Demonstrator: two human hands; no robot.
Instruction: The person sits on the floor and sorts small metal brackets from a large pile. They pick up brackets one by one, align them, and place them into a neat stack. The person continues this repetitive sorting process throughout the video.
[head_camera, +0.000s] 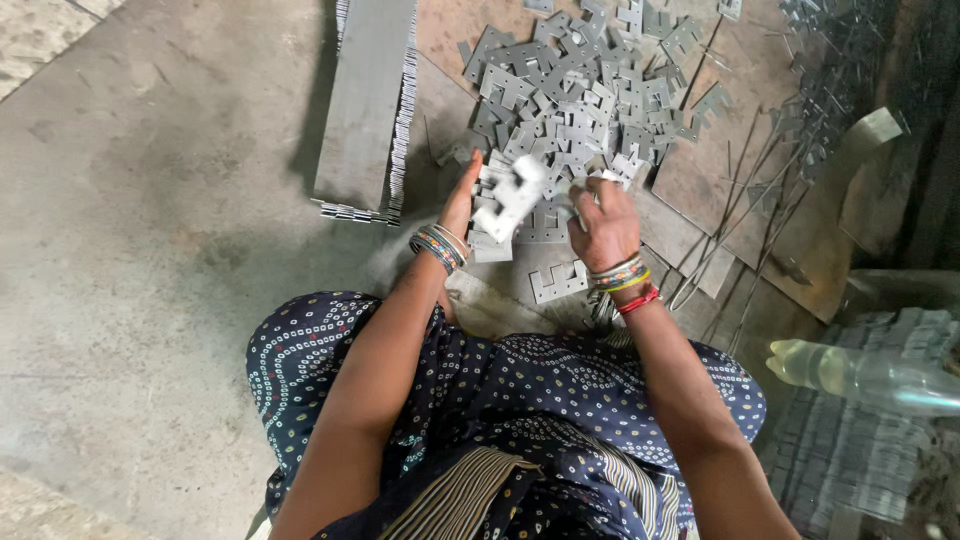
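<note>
The likeliest trouble here is a cut or a slip. The stamped metal plates (575, 95) have raw punched edges, and the small stack (497, 205) held between the two hands is loose, so a plate could slide out and fall back among the rest, or drag across a fingertip. The motion blur on the topmost plate suggests quick handling, which would make either more likely. Thin metal rods (745, 215) lie close by on the right (easy to catch a wrist on, I would judge).

The left hand (462, 200) stands edge-up against the left side of the stack, fingers held together and fairly straight, pressing the plates square. The right hand (602, 225) is curled, its fingers closed around the right side of the stack, though exactly which plate they pinch cannot be told.

The stack sits just above the floor (150, 200), at the near edge of the big loose pile. A tall bundle of flat strips (365, 105) lies to the far left, and a plastic bottle (865, 375) lies at the near right.
</note>
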